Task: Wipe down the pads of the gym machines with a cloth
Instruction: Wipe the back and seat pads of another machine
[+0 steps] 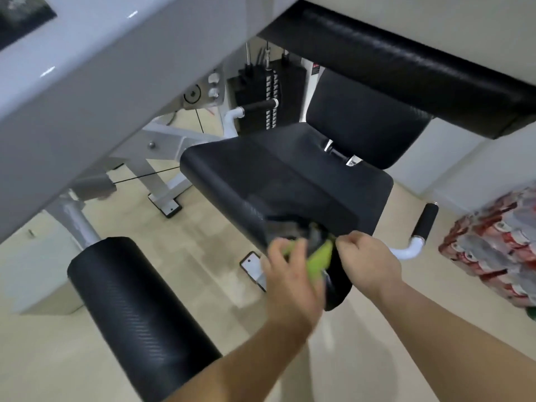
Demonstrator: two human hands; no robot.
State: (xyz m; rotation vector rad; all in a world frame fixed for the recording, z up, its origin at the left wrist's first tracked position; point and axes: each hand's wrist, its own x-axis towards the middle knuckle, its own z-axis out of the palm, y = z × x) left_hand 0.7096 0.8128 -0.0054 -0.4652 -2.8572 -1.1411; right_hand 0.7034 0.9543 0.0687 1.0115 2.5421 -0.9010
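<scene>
A black and lime-green cloth (pixel 319 256) hangs bunched at the near front edge of the black seat pad (pixel 278 181) of a white gym machine. My left hand (pixel 290 274) grips the cloth from the left, blurred by motion. My right hand (pixel 368 259) pinches the cloth's right side with curled fingers, just in front of the seat edge. A black back pad (pixel 365 117) stands behind the seat. A black roller pad (pixel 136 309) lies at lower left, and a long black pad (pixel 406 65) crosses the upper right.
The machine's grey-white frame beam (pixel 101 68) slants across the upper left. A weight stack (pixel 261 103) stands at the back. A white handle with a black grip (pixel 423 224) sticks out right of the seat. Shrink-wrapped cans (pixel 493 250) sit on the beige floor at right.
</scene>
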